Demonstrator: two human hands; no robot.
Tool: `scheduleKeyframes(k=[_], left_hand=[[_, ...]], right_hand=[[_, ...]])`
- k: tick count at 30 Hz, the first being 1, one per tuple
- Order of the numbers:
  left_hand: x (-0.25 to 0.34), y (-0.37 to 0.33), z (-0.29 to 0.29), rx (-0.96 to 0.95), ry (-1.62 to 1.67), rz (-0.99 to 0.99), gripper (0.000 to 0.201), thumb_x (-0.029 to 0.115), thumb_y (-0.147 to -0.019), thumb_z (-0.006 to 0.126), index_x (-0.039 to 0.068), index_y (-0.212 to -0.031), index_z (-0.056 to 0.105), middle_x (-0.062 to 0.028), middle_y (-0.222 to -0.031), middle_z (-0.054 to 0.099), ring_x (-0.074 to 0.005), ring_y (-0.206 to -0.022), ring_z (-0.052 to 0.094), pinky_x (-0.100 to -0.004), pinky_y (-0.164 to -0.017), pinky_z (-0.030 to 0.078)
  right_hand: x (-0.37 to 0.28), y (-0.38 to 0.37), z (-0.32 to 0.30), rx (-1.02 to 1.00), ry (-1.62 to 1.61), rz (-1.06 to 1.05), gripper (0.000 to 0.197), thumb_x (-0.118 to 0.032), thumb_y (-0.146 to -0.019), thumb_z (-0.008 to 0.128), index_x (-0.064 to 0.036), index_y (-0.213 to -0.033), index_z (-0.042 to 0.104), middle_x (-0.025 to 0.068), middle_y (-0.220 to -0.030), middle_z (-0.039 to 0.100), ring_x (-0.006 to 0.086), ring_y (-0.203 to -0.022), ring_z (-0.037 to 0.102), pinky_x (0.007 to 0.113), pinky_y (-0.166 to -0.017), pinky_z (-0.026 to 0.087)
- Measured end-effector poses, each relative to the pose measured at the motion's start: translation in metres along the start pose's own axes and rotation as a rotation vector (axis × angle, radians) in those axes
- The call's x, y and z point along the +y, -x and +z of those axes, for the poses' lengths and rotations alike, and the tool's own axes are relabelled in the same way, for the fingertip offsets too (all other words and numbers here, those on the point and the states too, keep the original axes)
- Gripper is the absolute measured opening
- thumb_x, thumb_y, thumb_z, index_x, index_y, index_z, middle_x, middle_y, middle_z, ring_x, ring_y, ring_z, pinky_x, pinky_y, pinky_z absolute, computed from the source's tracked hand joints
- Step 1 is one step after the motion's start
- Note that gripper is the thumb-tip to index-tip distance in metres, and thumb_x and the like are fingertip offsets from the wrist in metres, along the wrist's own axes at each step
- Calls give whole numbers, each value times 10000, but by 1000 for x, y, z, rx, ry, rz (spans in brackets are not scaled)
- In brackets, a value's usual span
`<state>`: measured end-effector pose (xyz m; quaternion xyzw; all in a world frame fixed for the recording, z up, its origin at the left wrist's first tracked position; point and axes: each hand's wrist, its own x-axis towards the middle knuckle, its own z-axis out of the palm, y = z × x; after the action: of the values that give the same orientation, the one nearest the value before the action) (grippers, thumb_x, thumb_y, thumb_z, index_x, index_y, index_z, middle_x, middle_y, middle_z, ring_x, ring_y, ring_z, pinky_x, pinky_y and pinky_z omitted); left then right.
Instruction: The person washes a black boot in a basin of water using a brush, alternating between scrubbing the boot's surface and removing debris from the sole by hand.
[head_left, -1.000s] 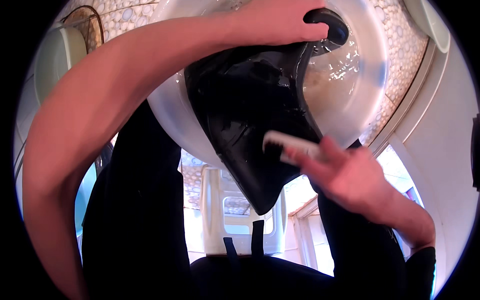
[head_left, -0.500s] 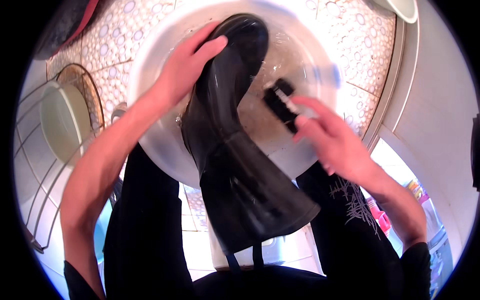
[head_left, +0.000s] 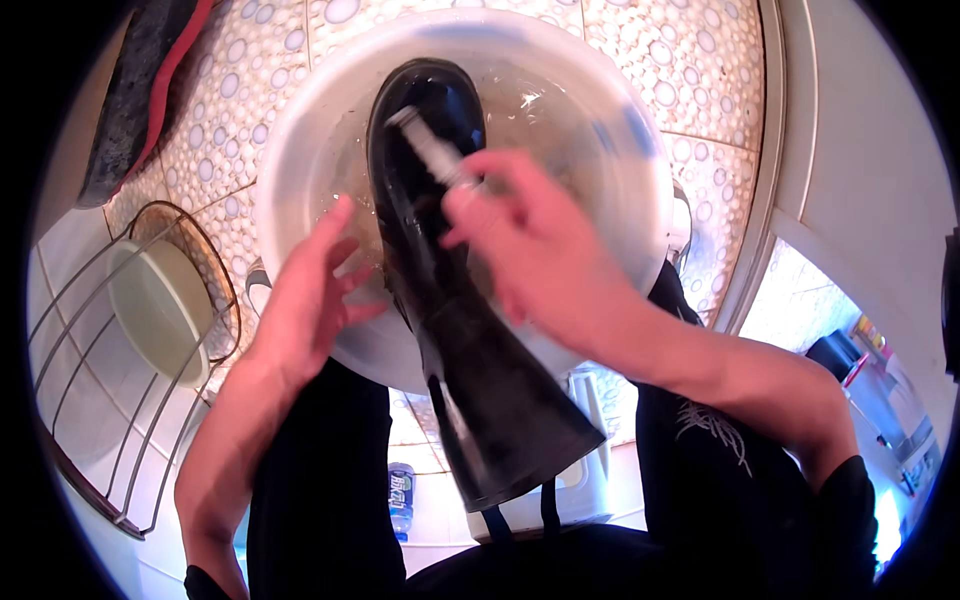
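A black rubber boot (head_left: 500, 410) lies with its toe at the far side of a white basin (head_left: 645, 180) of murky water; its shaft reaches over the near rim, between my knees. My right hand (head_left: 545, 240) is closed around a small black brush (head_left: 430, 145), blurred by motion, over the boot's toe and instep. The bristle side is hidden. Just left of the boot's ankle, my left hand (head_left: 315, 290) is held with its fingers apart and nothing in them. The boot looks wet and shiny.
A wire rack (head_left: 110, 400) and a pale green basin (head_left: 165, 310) stand at the left. Below, a bottle with a dark label (head_left: 400, 495) lies between my legs. A dark object with a red edge (head_left: 145, 100) is at the far left. Patterned tiles (head_left: 690, 70) surround the basin.
My left hand has let go of the boot's toe and drawn back toward me. The brush in my right hand has moved left, from beside the boot to over its toe.
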<state>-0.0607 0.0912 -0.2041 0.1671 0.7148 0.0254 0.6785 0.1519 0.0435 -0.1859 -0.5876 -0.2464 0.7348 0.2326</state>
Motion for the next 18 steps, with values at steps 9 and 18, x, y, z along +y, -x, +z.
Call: scheduleKeyframes(k=[9, 18], left_hand=[[8, 27, 39, -383, 28, -117, 542, 432, -1005, 608, 100, -1416, 492, -91, -1297, 635, -217, -1162, 645, -490, -1014, 492], [-22, -14, 0, -317, 41, -223, 459, 261, -963, 695, 5, -1312, 541, -115, -1164, 687, -217, -1087, 686, -374, -949, 557]], right_hand=[[13, 0, -13, 159, -379, 78, 486, -359, -1072, 526, -44, -1412, 382, 68, -942, 568, 90, -552, 437, 424, -885, 601], [7, -14, 16, -25, -89, 22, 504, -354, -1015, 579, -15, -1361, 439, 227, -971, 672, 293, -780, 683, 400, -699, 548]])
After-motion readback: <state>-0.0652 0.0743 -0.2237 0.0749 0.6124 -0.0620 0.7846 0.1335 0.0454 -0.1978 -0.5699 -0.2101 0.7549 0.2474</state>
